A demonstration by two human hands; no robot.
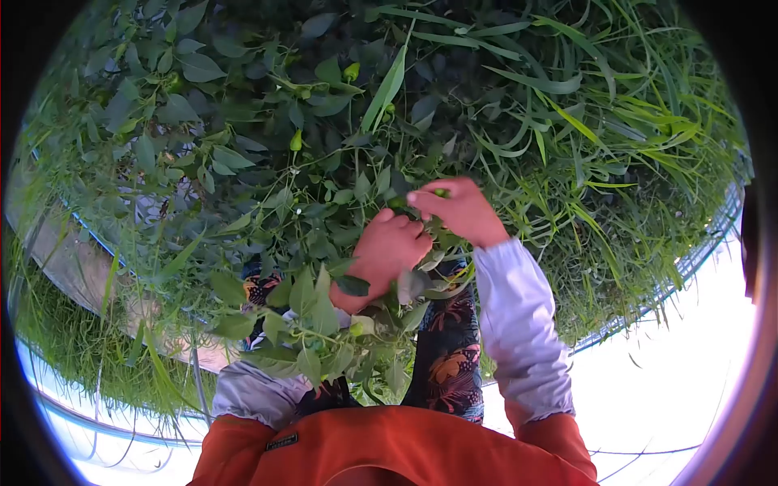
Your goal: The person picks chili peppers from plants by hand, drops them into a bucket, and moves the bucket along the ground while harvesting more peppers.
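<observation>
My left hand (384,253) reaches in among the pepper plants, its fingers curled closed; what they hold is hidden. Just to its right and slightly higher, my right hand (462,212) is closed with a small green pepper (442,193) showing between its fingers. The thumb side of the right hand comes close to the left hand's fingers, over dark leaves. A leafy pepper branch (316,324) lies across my left forearm and partly covers it. Other small green peppers hang farther off, such as one pepper (296,140) and a higher pepper (351,73).
Dense pepper foliage (227,158) fills the area ahead and to the left. Long grass (600,121) grows thickly on the right. A pale border strip (81,259) runs along the left side. My patterned trouser leg (451,356) is below my hands.
</observation>
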